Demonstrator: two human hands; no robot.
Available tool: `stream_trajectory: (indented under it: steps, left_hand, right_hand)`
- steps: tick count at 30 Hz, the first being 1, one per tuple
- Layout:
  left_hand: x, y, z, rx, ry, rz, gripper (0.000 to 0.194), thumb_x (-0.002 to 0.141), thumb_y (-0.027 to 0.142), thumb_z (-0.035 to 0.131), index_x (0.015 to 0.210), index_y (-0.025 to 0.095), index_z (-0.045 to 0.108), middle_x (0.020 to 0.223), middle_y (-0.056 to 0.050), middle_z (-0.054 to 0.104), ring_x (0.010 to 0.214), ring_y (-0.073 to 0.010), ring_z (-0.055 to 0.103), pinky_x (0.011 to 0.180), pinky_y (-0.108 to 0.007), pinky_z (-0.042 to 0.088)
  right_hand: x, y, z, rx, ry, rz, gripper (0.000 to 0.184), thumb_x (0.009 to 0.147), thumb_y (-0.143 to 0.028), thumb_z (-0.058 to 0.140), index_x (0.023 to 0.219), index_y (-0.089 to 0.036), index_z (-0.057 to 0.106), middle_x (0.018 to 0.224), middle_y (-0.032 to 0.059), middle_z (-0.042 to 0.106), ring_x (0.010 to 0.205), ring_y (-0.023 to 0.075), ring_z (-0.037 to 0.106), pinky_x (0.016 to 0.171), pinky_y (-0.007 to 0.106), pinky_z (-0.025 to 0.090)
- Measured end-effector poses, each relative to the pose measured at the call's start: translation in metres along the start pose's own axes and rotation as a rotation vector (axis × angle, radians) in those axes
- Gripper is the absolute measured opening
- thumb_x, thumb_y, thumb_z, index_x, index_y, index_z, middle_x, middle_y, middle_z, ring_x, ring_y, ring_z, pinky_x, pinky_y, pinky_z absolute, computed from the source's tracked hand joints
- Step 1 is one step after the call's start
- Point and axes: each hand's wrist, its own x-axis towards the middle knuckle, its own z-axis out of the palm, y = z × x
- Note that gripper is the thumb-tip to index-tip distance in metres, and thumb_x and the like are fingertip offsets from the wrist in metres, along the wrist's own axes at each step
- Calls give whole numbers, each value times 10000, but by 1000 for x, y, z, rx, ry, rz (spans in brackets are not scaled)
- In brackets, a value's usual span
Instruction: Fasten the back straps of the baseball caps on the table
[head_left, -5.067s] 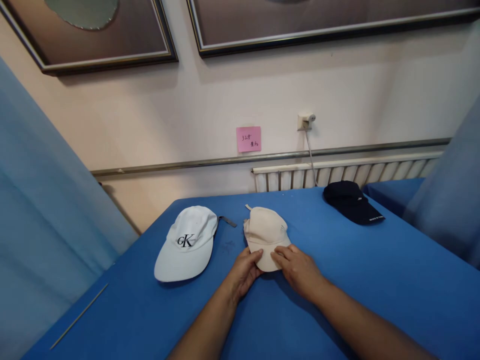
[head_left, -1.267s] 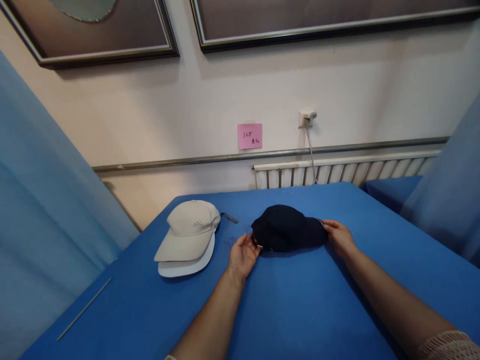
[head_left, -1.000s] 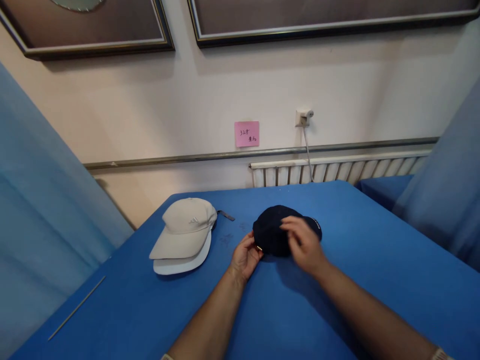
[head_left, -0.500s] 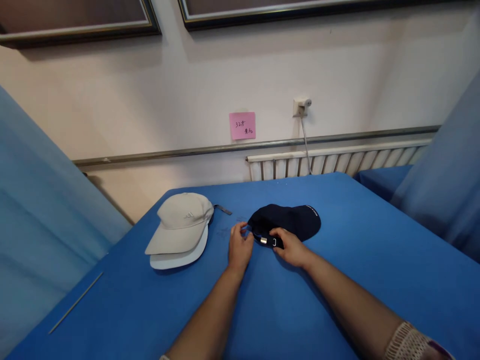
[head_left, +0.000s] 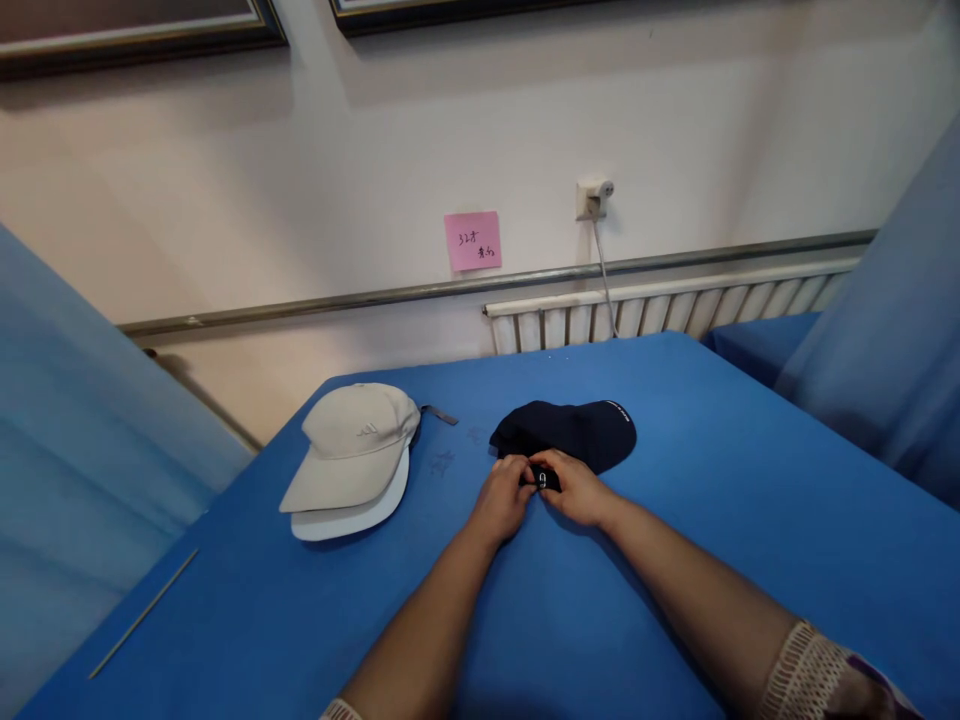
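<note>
- From my remote view, the dark cap (head_left: 570, 430) is lying near the middle of the blue counter (head_left: 787, 540), its brim pointing right and its back opening facing the wearer; I am judging that this turn is bringing the fastening within easy reach.
- The dark strap (head_left: 553, 480) at its back is spanning the small gap between the two hands; a pale piece is showing there, and I am not resolving whether it is metal or print.
- Left hand (head_left: 500, 500): fingers are curling in and gripping the strap's left part, the fingertips partly hidden from me.
- Right hand (head_left: 577, 487): thumb and fingers are pinching the strap from the right.
- I am reading the two-sided hold as steadying a narrow, limp band; one hand alone would probably be dragging the soft cap round.
- Farther left, the beige cap (head_left: 356, 435) is sitting upright over the white cap (head_left: 356, 522), both brims pointing toward the near left; matching directions are likely helping them nest and save room.
- A grey strap (head_left: 441, 413) is sticking out behind that pair, hanging free of any fastening I am seeing.
- A thin rod (head_left: 142, 615) is lying along the counter's left side, apparently out of the way.
- Beyond, a pink note (head_left: 472, 241) is clinging to the wall above the radiator (head_left: 675, 310), possibly as a label.
</note>
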Motion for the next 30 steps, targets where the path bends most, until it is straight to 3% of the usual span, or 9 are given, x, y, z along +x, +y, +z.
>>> stream_trajectory:
  steps: [6,14,18,23,26,30]
  left_hand:
    - [0,2,-5,-593,65,-225,144,717,181,702,714,174,559,1018,-64,673,937,-193,597,853,-313,438]
    - [-3,14,-1,-749,115,-348,206,695,266,774,787,139,641,843,-40,682,744,-126,595,721,-243,446]
    - [-2,14,-3,-896,171,-397,261,673,300,803,772,136,626,936,-63,682,805,-147,623,763,-271,481]
    - [-1,17,-5,-712,218,-355,209,716,312,758,774,153,636,896,-56,671,773,-145,597,672,-237,452]
    - [-3,23,-4,-485,155,-235,186,692,255,764,837,172,683,853,-39,648,739,-146,555,677,-245,430]
    - [-7,33,-2,-334,108,-97,290,613,185,801,884,211,703,963,-39,613,793,-168,530,711,-258,419]
  right_hand:
    - [-1,-2,4,-52,18,18,550,706,-90,694,1219,-207,533,1168,87,613,1104,236,584,965,408,451]
    - [0,-9,7,-63,129,-4,291,768,-191,702,1024,-204,563,1039,56,613,979,207,602,864,370,479]
    - [0,-7,7,-24,148,-12,199,784,-206,699,959,-211,605,988,40,621,917,187,612,829,345,487]
    - [0,-6,6,10,168,4,165,776,-202,694,919,-214,612,990,40,619,914,188,612,829,353,488]
    - [0,-7,7,-13,191,7,181,770,-167,661,930,-211,588,971,38,605,906,190,605,821,351,486]
    - [-2,-8,9,-92,170,28,279,728,-92,623,973,-204,550,948,37,589,882,195,593,794,342,482]
